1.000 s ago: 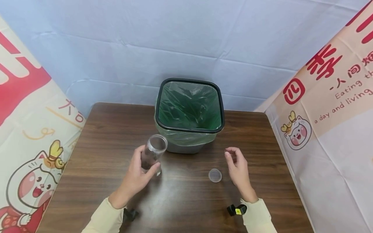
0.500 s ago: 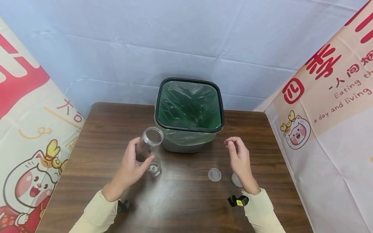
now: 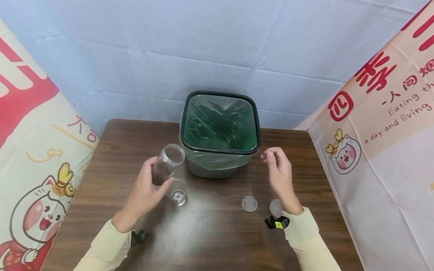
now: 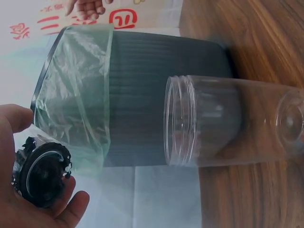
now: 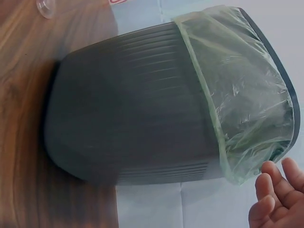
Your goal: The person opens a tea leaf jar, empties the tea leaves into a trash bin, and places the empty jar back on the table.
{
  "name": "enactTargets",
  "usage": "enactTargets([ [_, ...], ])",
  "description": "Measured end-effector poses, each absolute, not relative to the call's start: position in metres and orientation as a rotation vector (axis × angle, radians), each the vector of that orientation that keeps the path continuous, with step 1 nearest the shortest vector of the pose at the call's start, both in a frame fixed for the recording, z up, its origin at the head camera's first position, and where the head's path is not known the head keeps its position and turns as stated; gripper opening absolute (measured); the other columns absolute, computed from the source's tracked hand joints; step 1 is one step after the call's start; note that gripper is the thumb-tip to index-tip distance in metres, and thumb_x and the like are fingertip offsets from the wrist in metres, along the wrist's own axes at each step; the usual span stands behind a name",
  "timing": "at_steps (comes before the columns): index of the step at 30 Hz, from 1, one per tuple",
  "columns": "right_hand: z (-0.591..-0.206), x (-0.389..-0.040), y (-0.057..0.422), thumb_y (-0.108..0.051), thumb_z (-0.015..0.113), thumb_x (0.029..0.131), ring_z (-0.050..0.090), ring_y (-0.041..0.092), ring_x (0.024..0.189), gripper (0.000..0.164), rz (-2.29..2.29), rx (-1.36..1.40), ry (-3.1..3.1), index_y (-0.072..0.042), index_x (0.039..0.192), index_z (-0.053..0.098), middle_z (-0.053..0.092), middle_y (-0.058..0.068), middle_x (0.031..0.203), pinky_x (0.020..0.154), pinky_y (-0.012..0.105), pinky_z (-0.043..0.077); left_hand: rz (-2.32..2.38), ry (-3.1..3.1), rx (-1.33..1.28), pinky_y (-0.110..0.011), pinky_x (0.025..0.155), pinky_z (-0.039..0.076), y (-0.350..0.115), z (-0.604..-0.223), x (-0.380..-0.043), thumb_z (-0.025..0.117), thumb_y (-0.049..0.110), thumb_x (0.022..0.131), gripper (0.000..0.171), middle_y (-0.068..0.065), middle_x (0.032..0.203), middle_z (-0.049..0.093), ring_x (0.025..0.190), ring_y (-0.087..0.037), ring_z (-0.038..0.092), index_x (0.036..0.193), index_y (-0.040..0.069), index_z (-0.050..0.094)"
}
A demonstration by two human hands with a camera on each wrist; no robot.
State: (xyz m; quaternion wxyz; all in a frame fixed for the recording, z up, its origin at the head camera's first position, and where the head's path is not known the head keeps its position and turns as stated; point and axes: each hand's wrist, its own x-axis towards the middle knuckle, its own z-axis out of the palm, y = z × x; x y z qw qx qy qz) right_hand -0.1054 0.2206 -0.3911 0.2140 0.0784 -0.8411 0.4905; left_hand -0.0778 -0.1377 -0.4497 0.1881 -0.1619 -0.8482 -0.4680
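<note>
My left hand (image 3: 144,194) grips a clear plastic jar (image 3: 167,162), tilted with its threaded mouth up and to the right. In the left wrist view, the held jar's round end (image 4: 45,173) looks black. Below and behind the thumb, a second clear jar (image 3: 178,195) stands uncapped on the table, its upper part overlapped by the held jar. My right hand (image 3: 281,175) hovers to the right of the bin, fingers loosely curled around nothing. Two round translucent lids lie flat: one lid (image 3: 249,203) left of the right wrist, another lid (image 3: 275,207) partly covered by that wrist.
A dark grey bin (image 3: 210,172) with a black rim and a green translucent liner (image 3: 217,158) stands at the table's back middle. The wooden table (image 3: 217,233) meets a pale cloth wall (image 3: 152,75) behind it. Printed banners flank both sides.
The left hand and its jar have moved left and away from me, revealing more of the standing jar. The right hand has moved forward, uncovering the lid by the wrist.
</note>
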Motion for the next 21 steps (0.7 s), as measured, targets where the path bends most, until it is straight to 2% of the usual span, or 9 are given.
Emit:
enactTargets([
  [4,-0.387,-0.113,0.218,-0.011,0.046,0.099,0.056,0.006,0.076,0.025,1.381,0.194,-2.306,0.011,0.095,0.057,0.063,0.023,0.086,0.074,0.024,0.045,-1.305,-2.385,-0.443,-0.044,0.091,0.040,-0.141,-0.449,-0.077,0.076,0.018,0.077,0.067,-0.015,0.120,0.052,0.107,-0.023,0.049,0.130,-0.001,0.040],
  [6,-0.385,-0.116,0.216,-0.013,0.046,0.099,0.055,0.004,0.074,0.027,1.386,0.181,-2.302,0.010,0.095,0.057,0.063,0.024,0.086,0.073,0.026,0.046,-1.302,-2.386,-0.437,-0.044,0.091,0.039,-0.143,-0.449,-0.077,0.076,0.018,0.077,0.067,-0.015,0.121,0.052,0.108,-0.024,0.049,0.130,-0.001,0.041],
  [9,-0.381,-0.121,0.215,-0.018,0.048,0.099,0.055,0.006,0.073,0.030,1.400,0.148,-2.300,0.010,0.094,0.057,0.062,0.022,0.084,0.071,0.025,0.047,-1.293,-2.387,-0.423,-0.044,0.091,0.039,-0.144,-0.448,-0.077,0.077,0.018,0.076,0.067,-0.015,0.121,0.052,0.108,-0.023,0.049,0.130,0.000,0.041],
  [15,-0.373,-0.127,0.210,-0.025,0.053,0.097,0.053,0.010,0.069,0.033,1.391,0.102,-2.335,0.007,0.093,0.056,0.056,0.007,0.078,0.064,0.022,0.043,-1.267,-2.381,-0.430,-0.043,0.090,0.039,-0.147,-0.447,-0.077,0.077,0.017,0.075,0.068,-0.016,0.119,0.053,0.106,-0.023,0.049,0.129,-0.001,0.041],
  [21,-0.368,-0.131,0.205,-0.023,0.058,0.094,0.044,0.022,0.063,0.030,1.332,0.125,-2.366,0.007,0.088,0.054,0.048,0.013,0.070,0.058,0.026,0.035,-1.269,-2.379,-0.426,-0.043,0.089,0.039,-0.147,-0.444,-0.078,0.077,0.016,0.074,0.067,-0.016,0.118,0.053,0.106,-0.024,0.049,0.129,-0.002,0.041],
])
